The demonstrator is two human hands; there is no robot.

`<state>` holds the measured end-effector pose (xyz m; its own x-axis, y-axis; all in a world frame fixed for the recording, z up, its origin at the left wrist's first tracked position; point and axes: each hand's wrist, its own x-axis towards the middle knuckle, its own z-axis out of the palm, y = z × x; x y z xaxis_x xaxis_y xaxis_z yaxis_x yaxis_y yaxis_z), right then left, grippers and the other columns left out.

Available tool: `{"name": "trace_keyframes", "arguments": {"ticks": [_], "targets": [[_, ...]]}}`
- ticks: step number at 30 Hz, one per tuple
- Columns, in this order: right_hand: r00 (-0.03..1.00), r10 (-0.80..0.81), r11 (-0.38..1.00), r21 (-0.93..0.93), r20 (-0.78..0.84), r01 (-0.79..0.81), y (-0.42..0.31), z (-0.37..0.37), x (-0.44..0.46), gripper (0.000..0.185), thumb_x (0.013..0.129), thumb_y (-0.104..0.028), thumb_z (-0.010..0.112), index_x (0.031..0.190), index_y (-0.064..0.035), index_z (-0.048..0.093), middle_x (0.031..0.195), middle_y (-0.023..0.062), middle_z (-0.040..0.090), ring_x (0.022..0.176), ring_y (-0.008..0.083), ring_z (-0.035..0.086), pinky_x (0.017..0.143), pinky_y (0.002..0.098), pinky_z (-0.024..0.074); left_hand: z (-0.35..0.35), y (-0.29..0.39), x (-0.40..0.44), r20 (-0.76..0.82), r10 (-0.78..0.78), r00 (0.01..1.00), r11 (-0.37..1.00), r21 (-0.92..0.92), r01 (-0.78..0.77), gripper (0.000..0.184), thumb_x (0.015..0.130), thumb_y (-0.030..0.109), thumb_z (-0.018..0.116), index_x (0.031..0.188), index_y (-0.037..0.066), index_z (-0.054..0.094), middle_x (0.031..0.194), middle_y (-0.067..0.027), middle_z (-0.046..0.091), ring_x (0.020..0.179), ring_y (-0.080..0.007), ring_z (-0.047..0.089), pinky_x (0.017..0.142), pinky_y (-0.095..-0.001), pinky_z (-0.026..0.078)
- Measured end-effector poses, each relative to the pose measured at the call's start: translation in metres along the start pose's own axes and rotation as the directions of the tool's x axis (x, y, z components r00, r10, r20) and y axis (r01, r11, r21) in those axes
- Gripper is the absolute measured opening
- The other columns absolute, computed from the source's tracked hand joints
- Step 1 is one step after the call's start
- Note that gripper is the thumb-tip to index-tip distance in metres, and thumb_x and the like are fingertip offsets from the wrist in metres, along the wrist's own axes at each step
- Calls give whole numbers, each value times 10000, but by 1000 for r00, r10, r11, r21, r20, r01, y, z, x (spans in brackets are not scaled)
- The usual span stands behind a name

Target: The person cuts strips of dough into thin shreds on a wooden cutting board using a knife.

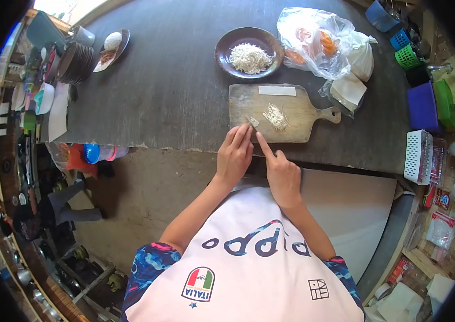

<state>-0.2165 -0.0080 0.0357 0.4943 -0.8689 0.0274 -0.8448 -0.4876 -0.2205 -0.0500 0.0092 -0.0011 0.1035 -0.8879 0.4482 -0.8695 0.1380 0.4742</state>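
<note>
On the wooden cutting board (297,121) lie a small heap of thin white shreds (276,117) and a flat white strip (277,90). My left hand (234,155) is at the board's near edge, its fingers pressed together against a small white piece (253,121). Close beside it, my right hand (283,174) is closed with the index finger stretched forward along what looks like a small knife (252,125). Its handle is hidden under the hand. Behind the board stands a dark round bowl (222,59) holding more white shreds (250,58).
Right of the bowl lie a clear plastic bag (313,40) with orange contents and an opened packet (348,92) of white sheets. Stacked dark plates (75,63) and a dish (124,43) stand far left. Baskets (418,155) line the right side. Another person's legs (74,206) show lower left.
</note>
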Motion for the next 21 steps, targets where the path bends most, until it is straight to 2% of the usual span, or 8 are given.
{"name": "trace_keyframes", "arguments": {"ticks": [1,7,10,16,21], "targets": [[999,-11,1000,12,-32,12,0,3,3,881,932,-19,669,1697,-374,413,751,70,594,565,235,709,536,389,616,0,0,0,3,2,1000,1000,4,-2,399,895,-21,712,1291,-66,719,1367,-127,672,1264,-326,645,1053,-426,579],[998,21,1000,-15,54,-20,-1,-10,-8,870,936,-26,668,1692,-376,420,771,71,614,573,231,714,543,374,618,0,-3,-1,-13,19,1000,1000,20,-19,396,894,-21,711,1288,-66,720,1368,-126,672,1266,-327,649,1049,-433,577],[1000,-4,1000,-1,-12,4,-2,0,-2,879,931,-30,671,1694,-380,415,772,68,611,571,229,713,533,376,615,1,-1,0,-3,4,1000,1000,22,-4,398,893,-20,711,1288,-64,721,1367,-129,672,1271,-331,648,1053,-431,577],[999,23,1000,-8,40,-23,-2,-5,-8,881,935,-28,660,1698,-387,406,771,67,603,573,221,712,527,367,613,2,-4,-1,-6,21,1000,999,31,-21,392,895,-18,708,1284,-57,723,1364,-136,671,1263,-340,650,1034,-433,582],[1000,4,1000,-24,-16,-5,-4,3,0,882,930,-30,661,1696,-389,409,760,63,595,567,220,711,517,368,610,2,-1,-3,-1,12,1000,999,40,-12,387,895,-17,708,1278,-62,727,1368,-132,672,1260,-332,652,1032,-428,586]]}}
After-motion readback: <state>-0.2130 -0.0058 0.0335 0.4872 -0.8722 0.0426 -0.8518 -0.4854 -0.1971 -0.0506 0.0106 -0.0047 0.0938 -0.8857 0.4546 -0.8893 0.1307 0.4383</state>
